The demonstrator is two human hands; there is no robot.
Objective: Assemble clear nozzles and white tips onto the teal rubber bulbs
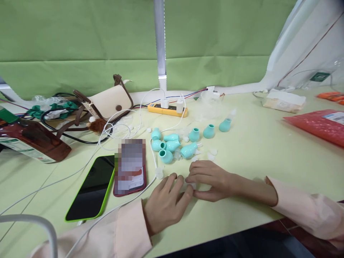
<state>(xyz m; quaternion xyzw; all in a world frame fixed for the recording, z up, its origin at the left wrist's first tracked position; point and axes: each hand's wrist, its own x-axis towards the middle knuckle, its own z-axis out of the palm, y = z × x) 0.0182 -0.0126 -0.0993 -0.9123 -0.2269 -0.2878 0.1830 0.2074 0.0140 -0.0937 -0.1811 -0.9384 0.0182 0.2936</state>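
Observation:
My left hand [170,203] is low over the front of the table, its fingers bent and thumb reaching to the right. Facing it, my right hand [211,181] has its fingers curled in, the fingertips of both hands nearly meeting. A small translucent piece [191,185] shows between them, partly covered by fingers; its exact shape is hidden. Just beyond lie several turquoise squeeze bulbs [166,156], some on their sides. One bulb [189,150] has a clear tip in its mouth. Thin clear bits [212,152] lie near the right hand, and a clear round part [159,173] beside the left.
Left of my hands lie a green-edged phone [91,188] and a red-cased phone [131,179], with a white cable [122,205] alongside. Farther back are a yellow power strip [167,110], a cream handbag [110,102] and a tipped brown bottle [34,139]. A red package [317,123] lies right.

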